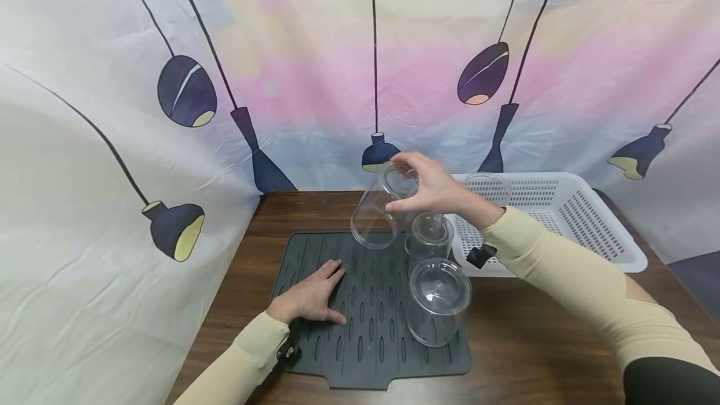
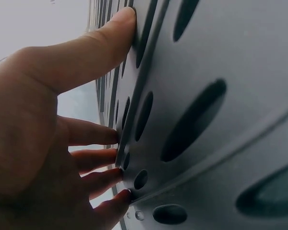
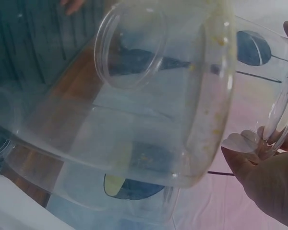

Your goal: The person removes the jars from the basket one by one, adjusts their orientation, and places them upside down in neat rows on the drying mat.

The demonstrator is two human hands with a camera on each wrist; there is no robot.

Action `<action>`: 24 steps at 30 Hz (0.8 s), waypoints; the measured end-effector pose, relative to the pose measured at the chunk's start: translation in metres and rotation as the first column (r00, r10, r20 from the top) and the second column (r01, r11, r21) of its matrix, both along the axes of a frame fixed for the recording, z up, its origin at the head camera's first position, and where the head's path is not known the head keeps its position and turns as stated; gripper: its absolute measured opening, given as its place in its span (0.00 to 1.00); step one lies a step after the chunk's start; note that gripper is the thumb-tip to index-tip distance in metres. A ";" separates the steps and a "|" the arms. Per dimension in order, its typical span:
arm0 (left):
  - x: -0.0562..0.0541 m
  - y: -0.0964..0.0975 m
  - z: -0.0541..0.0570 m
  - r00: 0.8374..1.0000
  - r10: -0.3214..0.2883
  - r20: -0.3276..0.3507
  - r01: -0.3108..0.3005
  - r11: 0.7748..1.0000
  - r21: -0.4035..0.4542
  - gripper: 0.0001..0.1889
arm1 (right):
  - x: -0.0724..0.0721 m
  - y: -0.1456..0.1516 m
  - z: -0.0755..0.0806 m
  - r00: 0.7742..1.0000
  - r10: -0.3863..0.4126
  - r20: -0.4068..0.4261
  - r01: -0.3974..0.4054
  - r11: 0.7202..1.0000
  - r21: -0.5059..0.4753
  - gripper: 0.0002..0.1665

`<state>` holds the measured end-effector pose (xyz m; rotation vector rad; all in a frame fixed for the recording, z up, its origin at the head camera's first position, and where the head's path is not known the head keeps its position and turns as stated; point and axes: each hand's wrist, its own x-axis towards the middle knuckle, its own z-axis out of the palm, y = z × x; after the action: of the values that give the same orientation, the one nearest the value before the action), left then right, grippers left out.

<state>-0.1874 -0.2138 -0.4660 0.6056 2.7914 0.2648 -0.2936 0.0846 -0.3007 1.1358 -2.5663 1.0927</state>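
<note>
In the head view, my right hand point(image 1: 430, 186) grips a clear cup point(image 1: 367, 220) near its base, thumb and fingers around it. The cup hangs tilted over the far part of the dark grey ribbed mat point(image 1: 365, 336), its mouth down and toward the left. Two more clear cups stand upside down along the mat's right side, a far cup point(image 1: 432, 230) and a near cup point(image 1: 440, 295). My left hand point(image 1: 312, 295) lies at the mat's left side with fingers spread. In the left wrist view its fingertips point(image 2: 122, 194) touch the mat's slotted surface.
A white slotted basket point(image 1: 604, 224) stands on the right behind my right forearm, with another clear cup point(image 1: 488, 185) in it. The brown wooden table point(image 1: 523, 330) runs under everything. A cloth printed with hanging lamps point(image 1: 337, 80) rises behind the table.
</note>
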 end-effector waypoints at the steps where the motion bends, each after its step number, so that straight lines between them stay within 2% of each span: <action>1: 0.000 0.000 0.000 1.000 -0.003 0.002 0.003 1.000 0.005 0.57 | 0.000 0.000 -0.001 1.000 -0.004 0.004 0.004 1.000 0.012 0.53; 15: -0.001 0.000 0.001 1.000 -0.011 0.005 0.010 1.000 0.018 0.57 | -0.002 -0.009 -0.006 1.000 -0.008 0.011 0.007 0.992 0.123 0.57; 24: -0.001 -0.002 0.000 1.000 0.003 0.014 -0.003 1.000 0.004 0.57 | 0.000 -0.021 -0.013 0.999 0.034 0.021 -0.038 0.982 0.185 0.58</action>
<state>-0.1886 -0.2162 -0.4661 0.5977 2.7796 0.2743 -0.2935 0.0636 -0.3133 1.2222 -2.7183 0.8893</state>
